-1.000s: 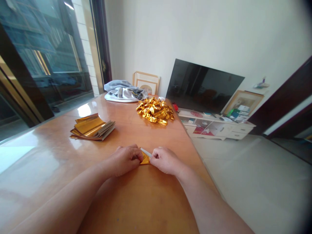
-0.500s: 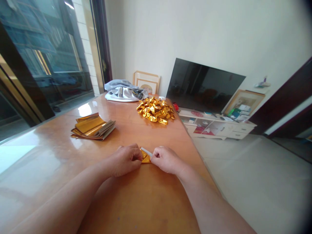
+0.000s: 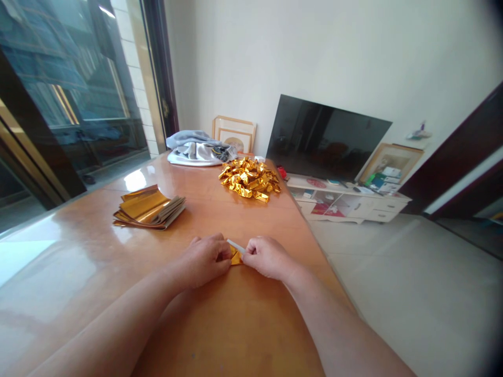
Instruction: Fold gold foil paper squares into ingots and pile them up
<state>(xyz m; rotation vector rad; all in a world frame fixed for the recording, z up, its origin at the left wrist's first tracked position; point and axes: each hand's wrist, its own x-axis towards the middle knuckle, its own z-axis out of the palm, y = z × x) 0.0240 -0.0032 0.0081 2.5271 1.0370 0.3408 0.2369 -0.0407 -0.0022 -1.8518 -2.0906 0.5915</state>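
A small piece of folded gold foil paper [image 3: 236, 256] lies on the wooden table [image 3: 231, 319], with a pale strip of its edge slanting upward between my hands. My left hand [image 3: 208, 257] has its fingers curled and closed on the paper's left side. My right hand [image 3: 267, 256] pinches the other side, thumb and forefinger at the end of the pale strip. Both hands partly hide the paper. Farther off to the left sits a fanned stack of gold foil sheets [image 3: 145, 207]. Beyond my hands is a heap of folded gold foil pieces [image 3: 249, 180].
Folded grey-blue cloth [image 3: 196, 149] lies at the table's far end, near framed pictures [image 3: 234, 131] against the wall. The table's right edge runs close to my right forearm. Past it stand a white cabinet [image 3: 357, 207] and a large dark television [image 3: 328, 139].
Both hands stay on the gold paper, drawn slightly closer together, so less of it shows between them. The whole view has shifted a little.
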